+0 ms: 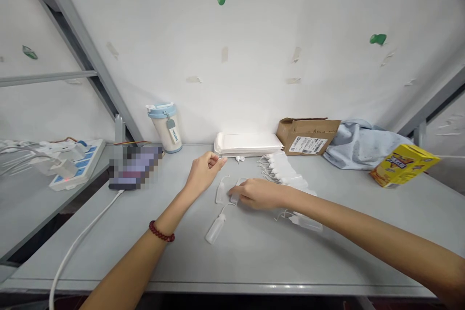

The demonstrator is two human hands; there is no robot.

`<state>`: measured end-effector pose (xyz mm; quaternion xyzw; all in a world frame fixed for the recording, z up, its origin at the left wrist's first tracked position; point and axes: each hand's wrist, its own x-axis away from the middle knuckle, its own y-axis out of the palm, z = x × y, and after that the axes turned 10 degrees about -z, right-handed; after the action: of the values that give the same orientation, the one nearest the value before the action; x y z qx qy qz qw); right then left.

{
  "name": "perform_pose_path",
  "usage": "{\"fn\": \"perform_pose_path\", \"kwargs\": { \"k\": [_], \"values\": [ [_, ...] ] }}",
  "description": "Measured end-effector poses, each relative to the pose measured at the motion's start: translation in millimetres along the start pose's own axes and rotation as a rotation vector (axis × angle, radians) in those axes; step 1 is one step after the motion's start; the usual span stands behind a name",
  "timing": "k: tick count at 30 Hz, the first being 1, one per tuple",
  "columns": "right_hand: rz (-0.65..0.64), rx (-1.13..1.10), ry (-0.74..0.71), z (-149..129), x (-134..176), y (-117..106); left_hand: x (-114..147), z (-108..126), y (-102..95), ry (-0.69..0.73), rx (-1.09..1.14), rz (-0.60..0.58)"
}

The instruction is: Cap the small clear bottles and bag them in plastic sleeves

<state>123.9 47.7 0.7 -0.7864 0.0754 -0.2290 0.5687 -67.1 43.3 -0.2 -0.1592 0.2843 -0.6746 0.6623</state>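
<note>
My left hand (204,170) is raised near the stack at the back, its thumb and fingers pinched together; a tiny white bit shows at the fingertips, too small to name. Low over the table, my right hand (256,193) has its fingers curled down onto a small translucent bottle (234,199), partly hidden by the hand. Just left of it lies another translucent bottle (221,193) with a thin white string. Nearer the front edge, one more stringed bottle (215,229) lies tilted on the grey table (254,256).
Several white stringed pieces (285,167) lie in a row beyond my right forearm. At the back stand a white stack (250,143), a cardboard box (308,138) and a tumbler (166,128). A yellow carton (401,165), cloth (363,143), phone (136,167) and power strip (85,162) flank them.
</note>
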Motion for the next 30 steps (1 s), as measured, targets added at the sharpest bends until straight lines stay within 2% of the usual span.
{"fn": "perform_pose_path", "kwargs": {
  "k": [5, 9, 11, 15, 18, 20, 26, 30],
  "values": [
    [0.044, -0.144, -0.005, 8, 9, 2, 1, 0, 6.6, 0.028, 0.062, -0.047],
    [0.11, -0.167, 0.054, 8, 22, -2, 3, 1, 11.3, 0.01, 0.16, -0.111],
    [0.182, -0.179, 0.08, 6, 30, -4, 4, 3, 12.3, -0.012, 0.24, -0.157],
    [0.412, -0.242, 0.087, 2, 44, 2, 9, 12, 12.9, -0.07, 0.407, -0.28],
    [0.562, -0.373, 0.115, 0, 50, 13, 13, 16, 15.3, -0.079, 0.499, -0.4],
    [0.618, -0.494, 0.127, -3, 52, 18, 14, 16, 18.1, -0.076, 0.534, -0.448],
    [0.565, -1.042, 0.017, -14, 56, 17, 16, 14, 23.7, -0.058, 0.544, -0.448],
    [0.514, -1.193, -0.061, -17, 55, 15, 18, 16, 23.1, -0.058, 0.602, -0.531]
  ]
}}
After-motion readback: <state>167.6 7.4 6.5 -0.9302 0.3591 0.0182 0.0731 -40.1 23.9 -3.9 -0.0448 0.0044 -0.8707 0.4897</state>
